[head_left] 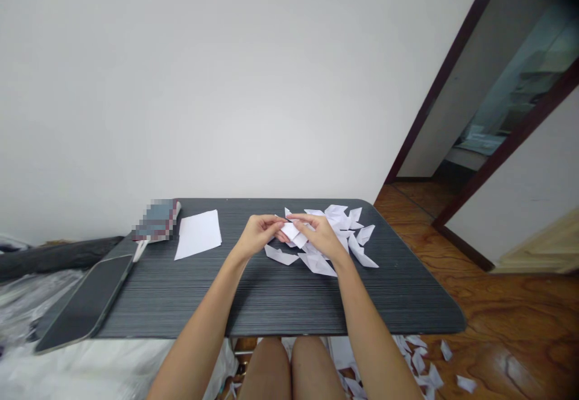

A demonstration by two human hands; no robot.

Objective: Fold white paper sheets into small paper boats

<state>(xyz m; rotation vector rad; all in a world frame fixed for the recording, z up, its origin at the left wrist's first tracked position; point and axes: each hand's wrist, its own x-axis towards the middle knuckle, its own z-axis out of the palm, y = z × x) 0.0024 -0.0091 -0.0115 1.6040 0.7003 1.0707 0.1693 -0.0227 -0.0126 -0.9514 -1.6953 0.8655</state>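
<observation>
Lying at left on the black table (176, 297), white paper sheets (199, 235) are well apart from the grip. The left hand (261, 231) pinches a folded paper piece (294, 231) at its left; the piece lies between the hands, neither nearer, its long axis apparently slanting far-left to near-right, pointing direction unclear. The right hand (320, 234) pinches its right side, near loose folded pieces (339, 222).

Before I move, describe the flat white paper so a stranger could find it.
On the dark table before the white wall, look left of the left hand. The flat white paper lies beside the pixelated object. Unlike the folded pieces farther right, it is four-sided, with no visible folds.
</observation>
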